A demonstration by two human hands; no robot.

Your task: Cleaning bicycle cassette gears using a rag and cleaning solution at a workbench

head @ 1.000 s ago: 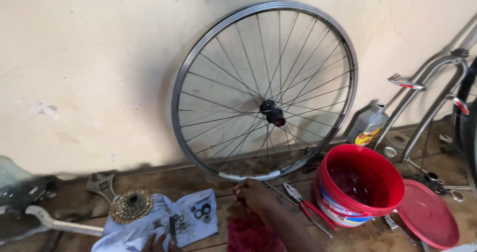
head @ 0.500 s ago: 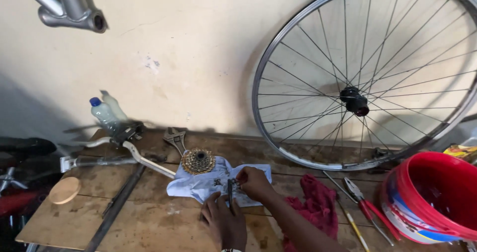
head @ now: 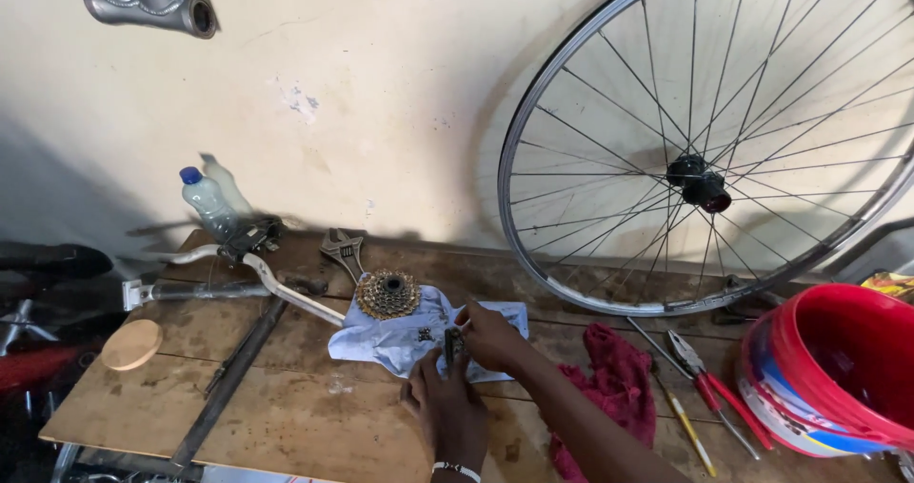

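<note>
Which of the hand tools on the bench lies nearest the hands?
The adjustable wrench, lying left of the cassette, just beyond the pale cloth. The red-handled pliers and the screwdriver lie farther right, past the red rag.

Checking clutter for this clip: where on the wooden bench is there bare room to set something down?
Bare wood lies at the near edge, between the dark metal bar, the pale cloth and the left hand. A smaller patch sits between the wooden disc and that bar. It is crowded rightward: red rag, pliers, red bucket.
</note>
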